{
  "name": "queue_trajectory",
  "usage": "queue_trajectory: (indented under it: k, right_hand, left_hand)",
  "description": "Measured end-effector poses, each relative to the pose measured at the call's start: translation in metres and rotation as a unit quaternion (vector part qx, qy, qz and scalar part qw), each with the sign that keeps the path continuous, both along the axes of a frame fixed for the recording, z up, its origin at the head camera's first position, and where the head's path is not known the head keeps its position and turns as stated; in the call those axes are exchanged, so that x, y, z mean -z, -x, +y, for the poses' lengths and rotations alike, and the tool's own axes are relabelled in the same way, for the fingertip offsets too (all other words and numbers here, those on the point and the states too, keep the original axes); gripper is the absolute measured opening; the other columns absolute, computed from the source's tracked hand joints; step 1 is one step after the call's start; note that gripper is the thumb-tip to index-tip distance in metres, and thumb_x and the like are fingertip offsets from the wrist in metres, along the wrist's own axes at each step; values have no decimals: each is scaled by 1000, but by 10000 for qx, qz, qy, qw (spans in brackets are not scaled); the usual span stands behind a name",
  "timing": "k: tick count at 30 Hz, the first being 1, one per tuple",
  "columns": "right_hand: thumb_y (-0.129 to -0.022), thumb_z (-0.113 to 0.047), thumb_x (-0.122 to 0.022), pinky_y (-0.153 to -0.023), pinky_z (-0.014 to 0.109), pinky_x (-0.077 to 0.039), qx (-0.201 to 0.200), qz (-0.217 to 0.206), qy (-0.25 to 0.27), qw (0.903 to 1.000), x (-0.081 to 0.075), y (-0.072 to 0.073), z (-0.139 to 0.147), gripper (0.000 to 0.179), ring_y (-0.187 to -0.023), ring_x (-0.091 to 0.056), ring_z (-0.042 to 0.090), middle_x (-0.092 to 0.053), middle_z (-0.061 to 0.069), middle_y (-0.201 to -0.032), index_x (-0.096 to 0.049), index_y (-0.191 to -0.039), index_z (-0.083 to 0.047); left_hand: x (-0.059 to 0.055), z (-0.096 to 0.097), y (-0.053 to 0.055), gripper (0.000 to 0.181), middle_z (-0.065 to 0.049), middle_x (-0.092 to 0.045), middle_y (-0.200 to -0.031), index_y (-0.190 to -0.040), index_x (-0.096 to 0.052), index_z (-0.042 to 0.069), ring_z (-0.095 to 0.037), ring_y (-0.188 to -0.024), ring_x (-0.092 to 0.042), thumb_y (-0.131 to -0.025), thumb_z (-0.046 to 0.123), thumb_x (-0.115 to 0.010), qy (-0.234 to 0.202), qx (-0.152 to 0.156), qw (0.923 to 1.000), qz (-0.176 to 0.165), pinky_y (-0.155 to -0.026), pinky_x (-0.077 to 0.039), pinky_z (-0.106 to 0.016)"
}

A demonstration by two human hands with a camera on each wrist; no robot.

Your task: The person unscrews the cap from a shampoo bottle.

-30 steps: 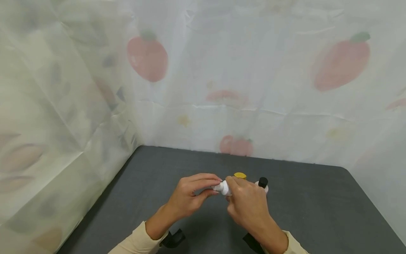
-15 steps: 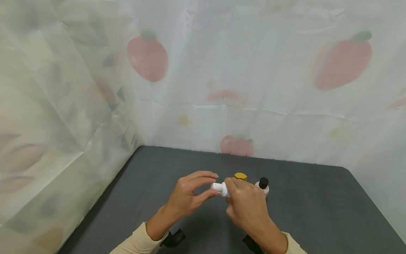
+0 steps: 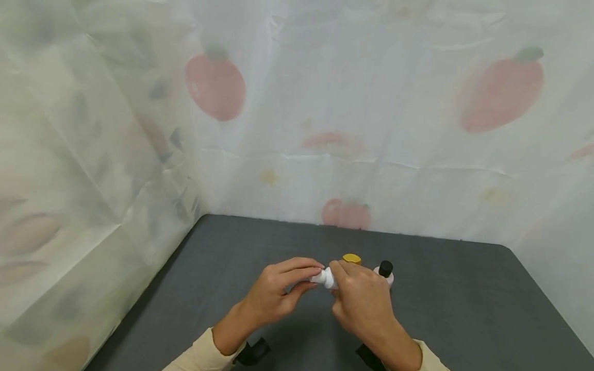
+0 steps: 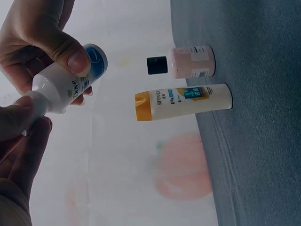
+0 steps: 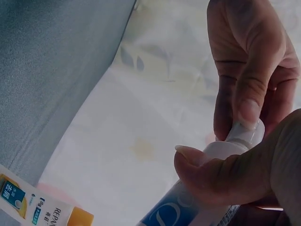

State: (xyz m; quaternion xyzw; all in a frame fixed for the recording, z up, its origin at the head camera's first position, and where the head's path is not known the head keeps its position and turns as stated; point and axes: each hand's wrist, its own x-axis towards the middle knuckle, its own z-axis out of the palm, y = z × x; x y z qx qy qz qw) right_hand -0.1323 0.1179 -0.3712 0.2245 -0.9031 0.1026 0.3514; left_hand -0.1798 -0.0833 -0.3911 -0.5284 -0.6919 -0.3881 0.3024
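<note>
A white Dove bottle with a blue base (image 4: 59,87) is held in the air, tilted, with its white cap (image 5: 249,135) toward the left. My right hand (image 3: 364,296) grips the bottle's body, thumb along its side. The thumb and fingers of my left hand (image 3: 277,288) pinch the cap and partly hide it. Beyond the hands, a cream shampoo bottle with a yellow cap (image 4: 181,100) stands upright on the table. Beside it stands a pale pink bottle (image 4: 190,62) with a black cap (image 3: 385,268). In the head view my right hand covers much of both.
The dark grey table (image 3: 464,299) reaches back to a whitish curtain (image 3: 394,118) printed with fruit. Another curtain side (image 3: 93,170) runs along the left edge. Black straps (image 3: 252,352) hang at the wrists.
Half a second ago my left fingers were spread apart around the cap; now they have come together on it. My right hand and the bottle have hardly moved.
</note>
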Motion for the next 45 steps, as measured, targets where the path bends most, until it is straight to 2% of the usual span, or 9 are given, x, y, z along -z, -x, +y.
queue_trajectory:
  k: [5, 11, 19, 26, 28, 32, 38, 41, 45]
  right_hand:
    - [-57, 5, -85, -51, 18, -29, -37, 53, -54, 10000, 1, -1, 0, 44, -53, -50, 8, -56, -7, -65, -49, -71, -16]
    - [-59, 4, -84, -50, 20, -35, -38, 23, -79, 10000, 1, -3, 1, 41, -54, -56, 12, -61, -5, -68, -51, -72, -15]
    - [-61, 6, -81, -51, 19, -33, -79, 4, -255, 9996, 3, -4, 2, 38, -54, -55, 11, -60, -6, -68, -52, -73, -15]
    - [-61, 5, -84, -51, 22, -41, -39, 36, -336, 9994, 4, -4, 3, 36, -57, -59, 13, -65, -4, -72, -58, -78, -14]
    - [-61, 4, -84, -51, 23, -43, -29, 29, -343, 9994, 4, -5, 3, 36, -57, -59, 13, -66, -4, -73, -58, -79, -14]
    - [-61, 6, -82, -51, 22, -41, -39, 74, -337, 9994, 4, -5, 4, 36, -56, -58, 12, -64, -5, -71, -57, -78, -14]
    - [-60, 8, -80, -52, 22, -42, -101, 125, -307, 9994, 5, -4, 4, 36, -58, -59, 11, -64, -5, -72, -57, -77, -14]
    - [-61, 8, -80, -52, 21, -41, -81, 55, -309, 9995, 5, -5, 4, 36, -58, -59, 12, -64, -5, -73, -56, -77, -15]
    - [-62, 8, -79, -52, 20, -38, -79, -35, -320, 9995, 5, -6, 3, 36, -57, -58, 11, -62, -6, -71, -55, -76, -16]
  left_hand:
    - [0, -1, 2, 36, -13, -76, -108, -118, -74, 0, -19, -89, -77, -84, -5, -82, -17, -24, 9998, 185, -78, -60, -15]
    - [0, 0, 2, 31, -16, -77, -112, -116, -76, -1, -22, -94, -78, -86, -3, -81, -73, 9, 9997, 213, -83, -61, -17]
    - [1, 0, 2, 16, -14, -78, -104, -108, -78, 3, -17, -84, -78, -92, 7, -79, -124, 81, 9992, 373, -75, -59, -12]
    - [1, -2, -1, 36, -13, -72, -113, -113, -74, 3, -17, -90, -76, -79, -2, -87, 150, -20, 9995, 276, -79, -59, -13]
    - [1, -2, -2, 35, -11, -72, -112, -113, -74, 3, -15, -87, -75, -80, -3, -86, 186, -64, 9995, 228, -78, -59, -12]
    - [0, -2, -1, 24, -6, -75, -103, -109, -75, 7, -11, -82, -74, -88, 7, -84, 193, -208, 9992, 269, -75, -58, -11]
    - [-1, 0, -1, 17, -8, -75, -110, -111, -75, 6, -16, -92, -76, -96, 13, -77, 154, -205, 9989, 386, -83, -60, -15]
    - [-2, 1, -2, 16, -11, -76, -110, -111, -76, 5, -17, -93, -77, -95, 8, -77, 114, -93, 9989, 443, -85, -61, -17]
    - [-1, 0, -3, 23, -11, -76, -110, -108, -77, 5, -17, -94, -77, -87, 5, -83, 184, -60, 9987, 475, -85, -61, -18]
